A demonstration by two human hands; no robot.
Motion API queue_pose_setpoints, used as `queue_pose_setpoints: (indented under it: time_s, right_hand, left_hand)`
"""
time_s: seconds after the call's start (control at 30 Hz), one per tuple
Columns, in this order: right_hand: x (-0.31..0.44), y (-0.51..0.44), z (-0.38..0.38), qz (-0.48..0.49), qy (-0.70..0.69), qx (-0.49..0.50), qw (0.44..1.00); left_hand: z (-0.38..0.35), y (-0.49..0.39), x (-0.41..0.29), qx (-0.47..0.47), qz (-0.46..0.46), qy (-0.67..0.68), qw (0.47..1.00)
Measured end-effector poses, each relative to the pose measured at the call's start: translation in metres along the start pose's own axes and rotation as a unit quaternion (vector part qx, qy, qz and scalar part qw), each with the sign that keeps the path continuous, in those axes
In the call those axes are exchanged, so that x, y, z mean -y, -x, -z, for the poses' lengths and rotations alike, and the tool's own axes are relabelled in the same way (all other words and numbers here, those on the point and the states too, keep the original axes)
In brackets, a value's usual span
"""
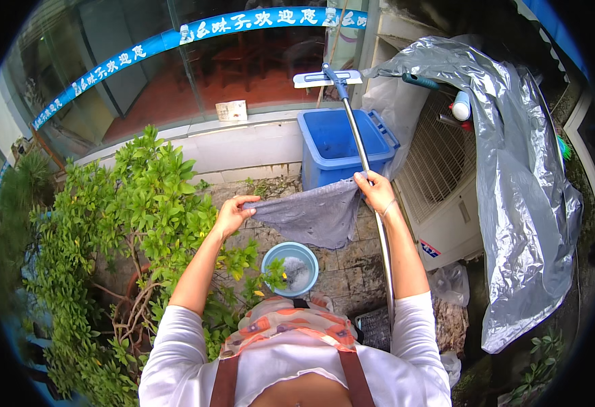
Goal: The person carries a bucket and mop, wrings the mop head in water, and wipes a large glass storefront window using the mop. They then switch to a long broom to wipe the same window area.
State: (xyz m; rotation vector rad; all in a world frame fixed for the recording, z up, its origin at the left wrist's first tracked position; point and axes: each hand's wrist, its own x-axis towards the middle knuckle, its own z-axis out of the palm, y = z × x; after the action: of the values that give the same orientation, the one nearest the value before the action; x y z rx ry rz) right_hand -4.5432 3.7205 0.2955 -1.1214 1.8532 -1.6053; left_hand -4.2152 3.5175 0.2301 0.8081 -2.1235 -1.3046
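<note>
My left hand [235, 216] pinches one corner of a damp-looking grey cloth [315, 213] between thumb and fingers. The opposite upper corner is in my right hand [376, 191], so the cloth hangs stretched between both. A window squeegee with a metal pole [354, 129] stands upright along my right hand and forearm; whether the fingers also grip the pole is not clear. Its white and blue head [328, 78] is up by the window. Below the cloth, a light-blue bucket [266, 262] holds foamy water and stands on the paving.
A blue plastic bin [323, 163] stands by the low wall. On the right are an air-conditioner outdoor unit [440, 213] and grey plastic sheeting [516, 203]. A leafy shrub [160, 193] fills the left side. Behind is a glass window [256, 56] with a blue banner.
</note>
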Motion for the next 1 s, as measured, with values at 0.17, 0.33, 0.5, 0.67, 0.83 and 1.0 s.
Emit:
queue_pose_setpoints:
  time_s: [0.17, 0.33, 0.5, 0.67, 0.83, 1.0]
  right_hand:
    - [-0.006, -0.001, 0.007, -0.064, -0.018, 0.017, 0.998]
    - [-0.008, -0.002, 0.007, -0.072, -0.022, 0.027, 0.997]
    - [-0.009, -0.007, -0.008, -0.072, -0.014, 0.035, 0.997]
    - [-0.015, -0.015, -0.02, -0.028, 0.015, 0.056, 0.998]
    - [-0.024, -0.016, -0.024, 0.019, 0.076, 0.033, 0.996]
    - [-0.023, -0.005, -0.005, -0.011, 0.198, 0.002, 0.98]
  left_hand:
    - [0.012, -0.007, -0.019, -0.021, -0.07, -0.189, 0.979]
    - [0.009, -0.019, -0.036, 0.097, 0.06, 0.372, 0.921]
    - [-0.002, -0.023, -0.071, 0.233, -0.007, -0.026, 0.972]
    - [-0.016, -0.024, -0.094, 0.378, -0.034, -0.248, 0.891]
    - [-0.012, -0.042, -0.095, 0.348, 0.187, 0.06, 0.917]
    - [0.006, -0.067, -0.09, 0.197, 0.244, 0.322, 0.893]
